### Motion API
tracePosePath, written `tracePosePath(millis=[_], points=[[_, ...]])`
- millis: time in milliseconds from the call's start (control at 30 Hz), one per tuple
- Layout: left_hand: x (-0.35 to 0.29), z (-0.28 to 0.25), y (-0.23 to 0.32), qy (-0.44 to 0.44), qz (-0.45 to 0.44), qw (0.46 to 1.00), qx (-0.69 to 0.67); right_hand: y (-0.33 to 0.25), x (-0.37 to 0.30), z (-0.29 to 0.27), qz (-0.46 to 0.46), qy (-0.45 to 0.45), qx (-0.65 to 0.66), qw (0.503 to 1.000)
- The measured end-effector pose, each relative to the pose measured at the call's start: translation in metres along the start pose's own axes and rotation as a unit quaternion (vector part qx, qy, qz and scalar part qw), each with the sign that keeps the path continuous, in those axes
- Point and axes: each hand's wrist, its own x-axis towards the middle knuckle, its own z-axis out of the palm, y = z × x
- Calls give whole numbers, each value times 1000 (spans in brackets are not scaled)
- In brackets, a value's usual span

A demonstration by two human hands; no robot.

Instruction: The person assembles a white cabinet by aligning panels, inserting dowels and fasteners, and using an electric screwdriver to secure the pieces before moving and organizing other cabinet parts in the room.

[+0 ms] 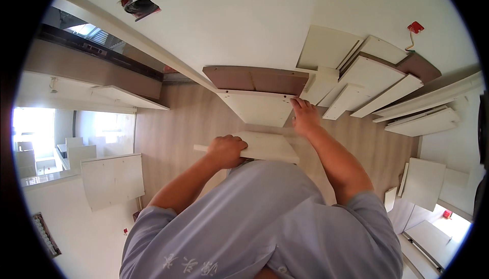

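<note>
Close to my body, my left hand (pixel 227 150) is closed over the upper edge of a white board (pixel 269 145). Its fingers curl over the edge, and the board's lower part is hidden by my shirt. Ahead of it, a second white board (pixel 260 107) with small holes along its top edge stands in front of a brown board (pixel 254 79) that leans at the wall. My right hand (pixel 305 116) holds this second board at its right upper corner, with the fingertips on the edge.
Several white and brown boards (pixel 368 83) lean in a stack against the wall at the right. More panels (pixel 424 179) stand at the lower right. A white panel (pixel 113 178) stands at the left. Wires hang from a red wall box (pixel 415 27). The floor (pixel 175 121) is wood-look.
</note>
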Motion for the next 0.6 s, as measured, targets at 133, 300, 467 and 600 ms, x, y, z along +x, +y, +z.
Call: tracePosePath(millis=[133, 300, 467, 600], points=[[1, -7, 4, 2, -8, 1000, 1, 3, 4, 1, -40, 26, -33, 998], [2, -11, 5, -16, -18, 1000, -3, -29, 29, 12, -52, -43, -81, 994], [0, -10, 7, -22, -12, 1000, 2, -94, 49, 40, -75, -192, 0, 979], [-5, -9, 9, -24, -24, 999, -3, -105, 51, 37, -121, -287, -29, 950]])
